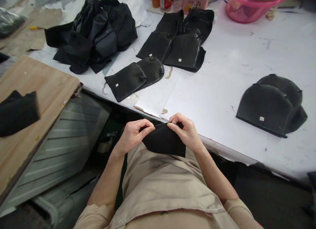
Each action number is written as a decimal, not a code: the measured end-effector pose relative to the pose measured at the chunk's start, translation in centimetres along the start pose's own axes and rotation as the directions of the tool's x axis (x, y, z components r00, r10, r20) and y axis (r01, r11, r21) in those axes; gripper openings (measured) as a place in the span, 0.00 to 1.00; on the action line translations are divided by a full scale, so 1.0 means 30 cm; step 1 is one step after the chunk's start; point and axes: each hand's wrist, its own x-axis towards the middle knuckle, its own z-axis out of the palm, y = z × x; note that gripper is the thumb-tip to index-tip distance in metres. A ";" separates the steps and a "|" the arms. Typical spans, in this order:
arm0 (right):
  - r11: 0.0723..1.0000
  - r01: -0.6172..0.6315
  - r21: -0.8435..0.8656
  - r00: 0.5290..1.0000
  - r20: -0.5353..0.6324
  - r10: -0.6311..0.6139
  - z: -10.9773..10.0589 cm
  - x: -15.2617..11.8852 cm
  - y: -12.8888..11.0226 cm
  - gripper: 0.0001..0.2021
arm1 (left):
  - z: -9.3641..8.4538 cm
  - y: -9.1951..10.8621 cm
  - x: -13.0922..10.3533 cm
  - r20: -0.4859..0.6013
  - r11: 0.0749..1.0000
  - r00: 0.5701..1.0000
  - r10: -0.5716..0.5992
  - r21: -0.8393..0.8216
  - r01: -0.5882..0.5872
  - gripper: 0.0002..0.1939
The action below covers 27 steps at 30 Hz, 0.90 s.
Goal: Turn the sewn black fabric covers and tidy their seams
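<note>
A black fabric piece [166, 141] hangs over my lap at the table's front edge. My left hand [135, 134] pinches its upper edge between thumb and fingers. Close beside it, my right hand [184, 129] pinches the same edge farther right. Just beyond my hands, a pair of flat black sewn pieces [128, 80] lies on the white table [197, 100], one with a small white tag. Behind that pair are more black pieces [182, 51], overlapping each other. Another black stack [266, 103] with a white tag rests on the right.
A large heap of black fabric [96, 34] is at the back left. A wooden board [49, 87] at the left holds a dark cloth [19, 112]. At the back stand bottles [166, 1] and a pink basket [247, 10].
</note>
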 end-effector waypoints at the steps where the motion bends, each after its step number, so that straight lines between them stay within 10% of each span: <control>1: 1.000 0.014 -0.012 1.000 0.008 -0.014 -0.004 0.000 -0.003 0.10 | 0.001 0.001 0.003 -0.010 1.000 1.000 0.008 -0.004 -0.008 0.12; 27: 0.917 -0.218 0.334 0.968 -0.046 0.247 -0.004 -0.048 0.040 0.16 | -0.020 -0.035 -0.014 -0.069 0.995 0.995 -0.069 -0.072 0.064 0.15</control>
